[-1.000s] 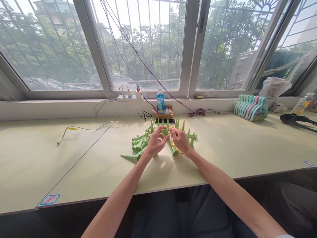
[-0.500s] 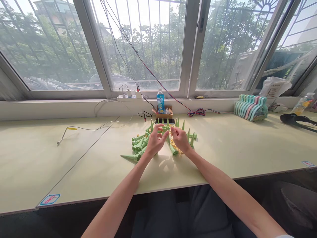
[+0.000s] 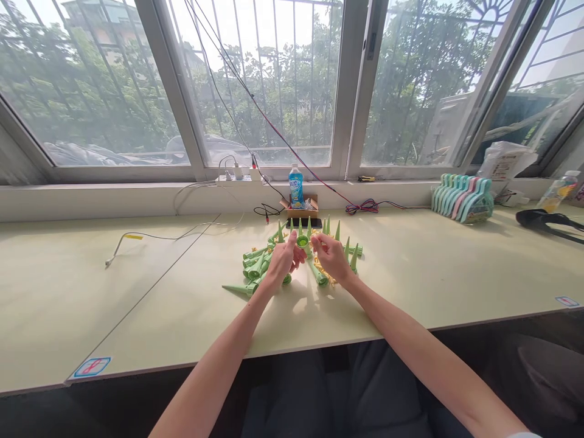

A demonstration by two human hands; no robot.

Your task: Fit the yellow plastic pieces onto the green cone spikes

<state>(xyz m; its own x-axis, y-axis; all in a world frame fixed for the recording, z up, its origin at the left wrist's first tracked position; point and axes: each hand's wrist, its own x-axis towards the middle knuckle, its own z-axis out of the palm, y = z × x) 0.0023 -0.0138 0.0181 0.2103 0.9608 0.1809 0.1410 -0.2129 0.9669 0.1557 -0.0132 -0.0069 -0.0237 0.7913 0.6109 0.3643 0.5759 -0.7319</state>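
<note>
My left hand (image 3: pixel 283 260) is closed on a green plastic cone (image 3: pixel 302 241), holding it up with its round open end turned toward me. Just to its right, my right hand (image 3: pixel 331 258) is pinched shut on something small that I cannot make out. Both hands hover over a heap of green cones (image 3: pixel 256 266) lying on the pale table (image 3: pixel 137 292). Several more cones (image 3: pixel 338 232) stand upright behind the hands. Small yellow pieces (image 3: pixel 326 272) lie under my right hand.
A blue-labelled bottle (image 3: pixel 296 186) and a small cardboard box (image 3: pixel 303 212) stand at the window ledge, with a dark phone (image 3: pixel 305 223) before them. Cables (image 3: pixel 365 208) run along the back. A white cord (image 3: pixel 150 237) lies at the left, pastel hangers (image 3: pixel 462 197) at the right.
My left hand has turned the green cone so that its open end faces me and lifted it slightly. My right hand has drawn a little to the right, still pinched.
</note>
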